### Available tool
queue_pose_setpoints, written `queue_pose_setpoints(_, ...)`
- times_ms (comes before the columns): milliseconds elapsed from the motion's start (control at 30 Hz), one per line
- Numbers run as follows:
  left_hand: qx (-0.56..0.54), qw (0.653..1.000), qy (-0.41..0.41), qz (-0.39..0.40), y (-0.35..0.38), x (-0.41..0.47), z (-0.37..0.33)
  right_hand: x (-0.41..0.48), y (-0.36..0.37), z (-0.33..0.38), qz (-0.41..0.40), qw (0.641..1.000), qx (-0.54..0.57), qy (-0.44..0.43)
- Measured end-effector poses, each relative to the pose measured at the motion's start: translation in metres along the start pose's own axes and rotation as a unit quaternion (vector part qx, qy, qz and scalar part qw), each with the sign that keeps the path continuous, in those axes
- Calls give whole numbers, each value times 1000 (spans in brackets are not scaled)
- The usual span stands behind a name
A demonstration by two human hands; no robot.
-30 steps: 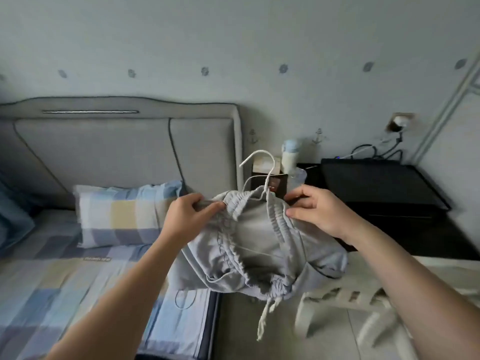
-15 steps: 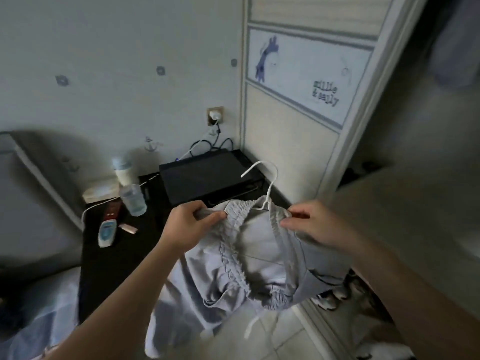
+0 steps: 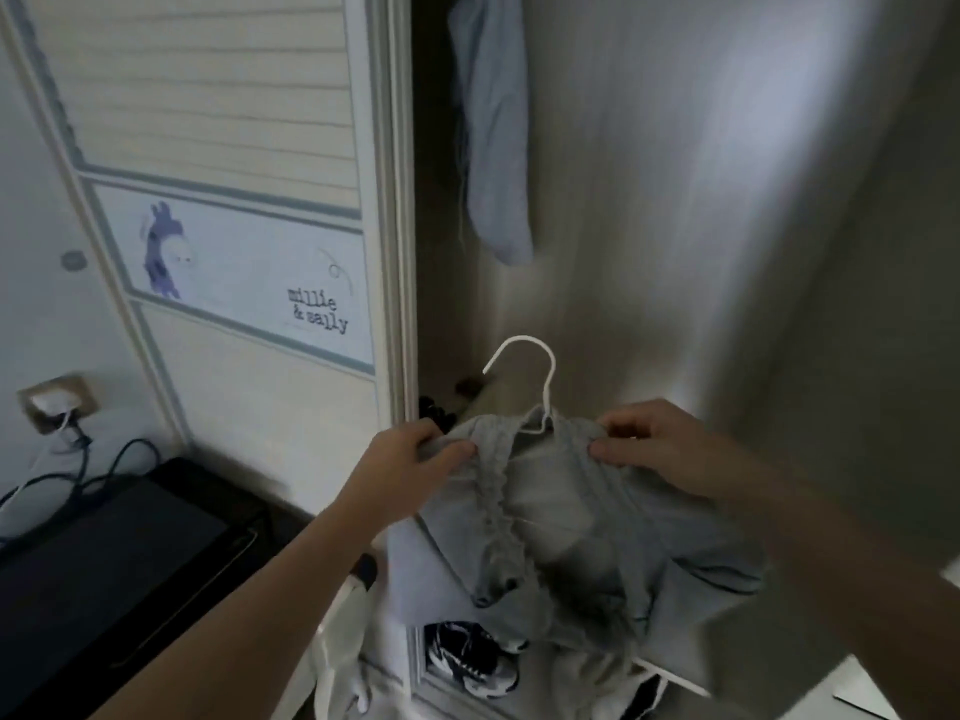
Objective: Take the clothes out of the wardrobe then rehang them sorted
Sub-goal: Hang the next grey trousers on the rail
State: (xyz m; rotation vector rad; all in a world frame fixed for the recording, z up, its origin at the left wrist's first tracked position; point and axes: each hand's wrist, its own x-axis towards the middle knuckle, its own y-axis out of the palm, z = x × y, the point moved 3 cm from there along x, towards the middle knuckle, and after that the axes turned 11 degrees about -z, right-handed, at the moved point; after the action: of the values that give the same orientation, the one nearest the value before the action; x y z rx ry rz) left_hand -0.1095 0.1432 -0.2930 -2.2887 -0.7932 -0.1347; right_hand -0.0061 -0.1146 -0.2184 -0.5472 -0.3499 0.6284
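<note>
A grey garment with an elastic drawstring waistband [image 3: 561, 532] hangs on a white wire hanger [image 3: 535, 376], whose hook sticks up between my hands. My left hand [image 3: 410, 465] pinches the left end of the waistband and hanger. My right hand [image 3: 654, 449] pinches the right end. I hold them in front of the open wardrobe [image 3: 597, 226]. Inside, up high, a blue-grey garment [image 3: 493, 132] hangs.
The wardrobe's sliding door [image 3: 234, 200] with a cartoon panel stands at left. A black side table [image 3: 114, 558] with cables lies at lower left, under a wall socket [image 3: 52, 405]. A sneaker [image 3: 467, 662] and pale clothes [image 3: 343, 646] lie below the garment.
My view has swung right, from the bed past the side table to the open wardrobe. Both hands keep the same hold on the grey garment and hanger.
</note>
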Motion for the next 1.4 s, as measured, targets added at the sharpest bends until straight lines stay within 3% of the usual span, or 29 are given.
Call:
queue_pose_setpoints(200, 14, 989, 138, 55, 7, 89, -85, 15, -76, 44, -145, 986, 43, 68)
queue_pose_setpoints(367, -33, 970, 214, 110, -13, 139, -157, 48, -125, 83, -294, 936, 129, 142)
queue_pose_setpoints(467, -60, 955, 245, 154, -27, 155, -193, 68, -143, 111, -319, 911, 185, 185)
queue_pose_setpoints(700, -123, 938, 288, 150, -77, 183, -259, 131, -181, 187, -364, 885, 269, 111)
queue_pose_setpoints(967, -138, 923, 353, 69, -147, 217, -320, 220, -203, 261, -397, 865, 307, -25)
queue_pose_setpoints(1300, 77, 912, 382, -130, -165, 312, -375, 317, -253, 310, -427, 834, 320, -137)
queue_pose_setpoints(1400, 176, 886, 369, -220, -168, 337, -395, 347, -273, 321, -441, 816, 337, -163)
